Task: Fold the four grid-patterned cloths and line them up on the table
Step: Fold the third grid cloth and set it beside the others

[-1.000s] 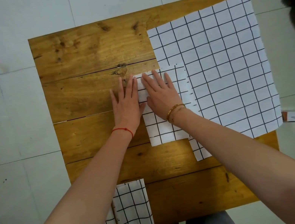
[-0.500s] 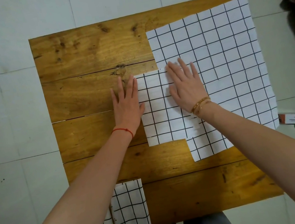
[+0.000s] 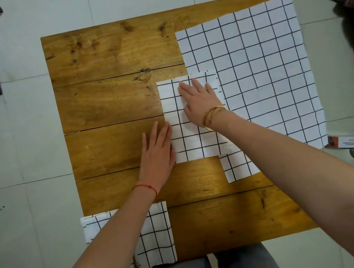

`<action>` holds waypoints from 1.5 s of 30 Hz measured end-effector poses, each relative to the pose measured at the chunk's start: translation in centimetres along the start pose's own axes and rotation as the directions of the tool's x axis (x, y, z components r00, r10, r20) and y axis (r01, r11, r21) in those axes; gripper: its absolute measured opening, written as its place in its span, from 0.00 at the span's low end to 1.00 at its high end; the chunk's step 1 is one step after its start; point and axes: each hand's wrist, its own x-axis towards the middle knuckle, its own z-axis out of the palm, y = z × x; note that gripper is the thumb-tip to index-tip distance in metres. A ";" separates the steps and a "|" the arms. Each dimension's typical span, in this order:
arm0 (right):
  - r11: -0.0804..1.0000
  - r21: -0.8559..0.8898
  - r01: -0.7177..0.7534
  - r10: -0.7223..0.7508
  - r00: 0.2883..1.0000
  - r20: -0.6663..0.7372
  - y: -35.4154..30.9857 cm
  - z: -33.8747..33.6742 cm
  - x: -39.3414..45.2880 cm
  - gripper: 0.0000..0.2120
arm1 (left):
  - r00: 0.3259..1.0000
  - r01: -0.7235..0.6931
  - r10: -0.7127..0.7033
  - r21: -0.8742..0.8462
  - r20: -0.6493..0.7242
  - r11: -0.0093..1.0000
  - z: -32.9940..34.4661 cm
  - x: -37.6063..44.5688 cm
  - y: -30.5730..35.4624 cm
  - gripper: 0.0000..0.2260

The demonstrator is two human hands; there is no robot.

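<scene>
Our right hand (image 3: 201, 103) lies with straight fingers (image 3: 186, 87) pressed flat on the folded grid cloth (image 3: 196, 140), gripping nothing. Our left hand (image 3: 157, 151) is flat too, its fingers (image 3: 166, 131) along the cloth's left edge. The cloth lies mid-worktop (image 3: 117, 97), overlapping the spread cloth (image 3: 266, 70); another folded one (image 3: 156, 234) waits at the near-left corner. We should press from the middle outward, squaring edges against our left hand.
</scene>
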 end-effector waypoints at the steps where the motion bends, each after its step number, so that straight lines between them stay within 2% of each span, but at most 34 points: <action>1: 1.000 -0.002 -0.009 0.009 1.000 0.010 -0.1 -0.1 0.0 0.28 | 1.000 -0.008 0.008 0.003 0.014 1.000 0.5 -1.1 0.1 0.27; 12: 0.999 -0.036 -0.011 0.011 1.000 -0.004 -0.6 0.2 -0.3 0.29 | 0.988 -0.087 0.085 0.007 0.128 0.996 3.3 -8.6 1.5 0.26; 14: 0.994 0.087 0.072 -0.064 0.993 -0.098 -0.1 0.3 -0.5 0.29 | 0.990 -0.092 0.091 0.011 0.110 0.996 3.1 -8.5 1.6 0.24; 16: 0.954 0.259 0.149 -0.072 0.956 -0.285 0.7 0.2 -1.1 0.28 | 0.994 -0.096 0.099 -0.062 0.035 0.993 2.5 -8.0 1.8 0.21; 17: 0.930 0.343 0.135 0.003 0.927 -0.376 1.2 0.2 -1.5 0.26 | 0.996 -0.084 0.081 -0.136 -0.021 0.987 2.0 -7.5 2.0 0.19; 19: 0.854 0.520 0.011 0.270 0.845 -0.461 2.4 0.1 -2.4 0.19 | 0.993 -0.001 -0.034 -0.307 -0.110 0.952 0.9 -5.9 2.3 0.16; 21: 0.696 0.700 -0.163 0.551 0.745 -0.375 4.0 0.2 -3.4 0.13 | 0.967 0.117 -0.203 -0.439 -0.154 0.891 -0.4 -3.9 2.6 0.14; 23: 0.536 0.794 -0.286 0.692 0.688 -0.220 5.5 0.8 -4.3 0.11 | 0.922 0.229 -0.361 -0.556 -0.138 0.799 -1.5 -1.5 2.7 0.13; 27: 0.432 0.831 -0.350 0.675 0.737 -0.040 6.9 2.1 -5.3 0.12 | 0.841 0.398 -0.542 -0.686 0.007 0.609 -2.8 2.7 2.6 0.17; 30: 0.386 0.848 -0.364 0.652 0.757 0.028 6.6 2.4 -5.2 0.13 | 0.790 0.476 -0.597 -0.754 0.140 0.452 -3.4 4.6 2.6 0.15; 32: 0.380 0.845 -0.377 0.622 0.780 0.068 6.4 2.7 -4.9 0.11 | 0.775 0.498 -0.600 -0.776 0.197 0.388 -3.7 5.3 2.7 0.13; 34: 0.390 0.835 -0.388 0.585 0.805 0.101 6.2 2.9 -4.6 0.10 | 0.766 0.515 -0.596 -0.786 0.242 0.343 -3.9 5.8 2.7 0.12; 37: 0.425 0.825 -0.374 0.539 0.836 0.102 6.1 2.9 -4.6 0.18 | 0.754 0.524 -0.594 -0.802 0.280 0.286 -4.0 6.1 2.3 0.10; 39: 0.426 0.839 -0.339 0.527 0.847 0.075 6.1 2.9 -4.9 0.20 | 0.767 0.511 -0.578 -0.811 0.280 0.285 -4.0 6.1 2.0 0.10; 42: 0.383 0.887 -0.257 0.496 0.867 0.037 6.3 3.0 -5.2 0.16 | 0.782 0.492 -0.554 -0.829 0.286 0.266 -4.1 5.9 1.6 0.11; 45: 0.318 0.922 -0.220 0.480 0.876 0.044 6.3 2.9 -5.4 0.11 | 0.783 0.480 -0.542 -0.850 0.304 0.216 -4.3 5.6 1.3 0.17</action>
